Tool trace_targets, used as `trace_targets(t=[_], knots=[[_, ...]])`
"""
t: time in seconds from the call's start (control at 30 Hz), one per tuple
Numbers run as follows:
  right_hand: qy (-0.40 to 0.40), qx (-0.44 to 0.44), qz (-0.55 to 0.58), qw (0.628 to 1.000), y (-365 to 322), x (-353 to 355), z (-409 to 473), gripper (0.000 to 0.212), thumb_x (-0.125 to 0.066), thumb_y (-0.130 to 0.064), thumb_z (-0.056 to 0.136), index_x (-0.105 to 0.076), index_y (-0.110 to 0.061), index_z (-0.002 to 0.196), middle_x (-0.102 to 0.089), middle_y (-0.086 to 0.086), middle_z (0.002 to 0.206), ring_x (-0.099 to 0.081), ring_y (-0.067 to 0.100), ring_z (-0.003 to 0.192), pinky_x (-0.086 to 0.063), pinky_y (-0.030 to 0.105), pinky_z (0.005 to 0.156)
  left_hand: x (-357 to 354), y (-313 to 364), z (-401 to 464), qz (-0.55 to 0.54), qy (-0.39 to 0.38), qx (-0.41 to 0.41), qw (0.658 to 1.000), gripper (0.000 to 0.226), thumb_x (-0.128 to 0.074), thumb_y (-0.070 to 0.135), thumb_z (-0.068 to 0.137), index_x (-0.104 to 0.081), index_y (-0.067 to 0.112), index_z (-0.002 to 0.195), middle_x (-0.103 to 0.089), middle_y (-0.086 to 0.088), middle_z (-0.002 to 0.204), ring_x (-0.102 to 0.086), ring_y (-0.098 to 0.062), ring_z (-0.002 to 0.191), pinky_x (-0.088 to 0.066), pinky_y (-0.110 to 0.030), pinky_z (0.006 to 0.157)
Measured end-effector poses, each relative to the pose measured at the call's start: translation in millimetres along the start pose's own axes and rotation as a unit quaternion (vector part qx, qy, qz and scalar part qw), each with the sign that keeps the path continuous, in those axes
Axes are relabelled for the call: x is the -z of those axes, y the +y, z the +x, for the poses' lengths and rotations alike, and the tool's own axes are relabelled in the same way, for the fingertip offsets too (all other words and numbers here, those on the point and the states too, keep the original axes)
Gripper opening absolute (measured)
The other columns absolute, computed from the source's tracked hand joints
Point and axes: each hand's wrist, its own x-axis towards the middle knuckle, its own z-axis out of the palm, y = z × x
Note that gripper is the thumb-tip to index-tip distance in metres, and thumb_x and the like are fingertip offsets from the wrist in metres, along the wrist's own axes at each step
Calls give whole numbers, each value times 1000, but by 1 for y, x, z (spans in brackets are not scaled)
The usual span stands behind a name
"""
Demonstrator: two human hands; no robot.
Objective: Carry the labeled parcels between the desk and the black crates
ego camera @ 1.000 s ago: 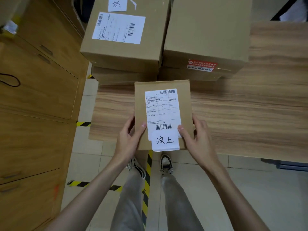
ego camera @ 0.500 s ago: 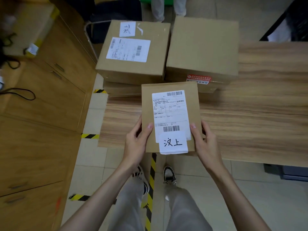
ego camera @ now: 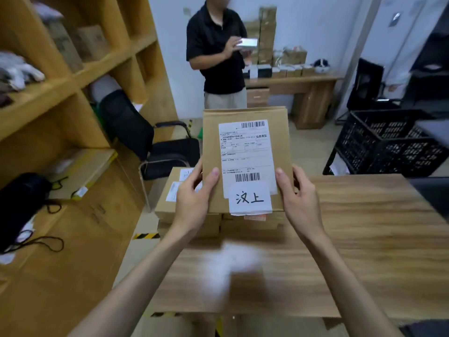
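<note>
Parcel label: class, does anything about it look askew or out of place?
Yes. On the parcel held in both hands, the handwritten slip overlaps the printed label and hangs past the parcel's bottom edge, slightly crooked.

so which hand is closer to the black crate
Right. The right hand grips the parcel's right edge, on the side where the black crate stands; the left hand grips the parcel's left edge, farther away.

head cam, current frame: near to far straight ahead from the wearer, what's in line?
Wooden desk → left hand and right hand gripping the labeled parcel → stacked cardboard boxes behind it → person in a black shirt → far desk with small boxes.
</note>
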Motion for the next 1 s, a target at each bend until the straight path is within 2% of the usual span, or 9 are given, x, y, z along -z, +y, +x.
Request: trace_targets(t=[0.07,0.17,0.3,0.37,0.43,0.53,0.63,0.87,1.0], knots=[[-1,43,15,999,-30,6,25,38,-53,-39,101,-59,-14,129,-70,-6,120,-63,8,113,-51,25,93,-4,36,20,-8,-18,-43,999,54,-62,35,99,-49,23,150,-67,6,134,-66,-12,119,-57,-31,96],[17,97,28,995,-72,13,59,48,-52,-48,98,-55,-17,135,-66,-9,126,-61,4,117,-49,18,93,-7,83,49,17,-27,-109,993,49,-59,47,98,-51,38,146,-66,13,134,-65,-10,120,-57,-38,98],[28,141,59,988,-126,16,101,50,-54,-39,101,-46,-17,145,-63,-16,127,-58,-7,116,-46,9,92,-9,140,84,42,-15,-187,981,63,-56,56,99,-39,35,155,-58,8,146,-60,-10,127,-54,-43,103],[38,162,76,983,-145,14,121,58,-55,-46,99,-44,-17,148,-60,-10,136,-55,-3,124,-46,17,103,-9,160,101,37,-13,-217,975,67,-55,57,98,-34,32,157,-55,7,149,-59,-11,129,-54,-45,102],[42,171,90,980,-157,12,136,72,-55,-62,93,-42,-19,150,-55,-5,145,-50,7,134,-43,34,112,-10,174,115,30,-11,-243,970,72,-55,63,95,-32,35,158,-52,7,151,-54,-16,135,-51,-50,105],[43,174,121,976,-169,11,154,85,-56,-74,86,-44,-18,149,-52,-1,149,-46,14,139,-39,46,115,-10,186,130,12,-14,-261,965,73,-57,62,94,-31,36,157,-51,7,152,-51,-19,138,-49,-53,107],[26,185,137,973,-177,12,162,81,-56,-67,89,-42,-17,151,-49,-2,151,-43,13,141,-36,46,117,-10,190,139,1,-22,-271,962,69,-56,56,96,-32,34,158,-52,8,151,-51,-18,139,-47,-53,109],[-4,208,142,968,-180,7,160,42,-45,-26,107,-45,-13,147,-61,-4,138,-55,9,130,-42,42,113,-11,192,142,11,-34,-259,965,72,-52,57,97,-25,35,160,-50,9,153,-48,-16,140,-44,-53,112],[-7,219,145,965,-184,5,168,44,-45,-30,107,-45,-14,148,-60,-5,140,-53,9,132,-41,43,114,-10,200,144,15,-26,-272,962,69,-50,52,100,-26,29,160,-49,5,154,-48,-15,140,-44,-50,114]])
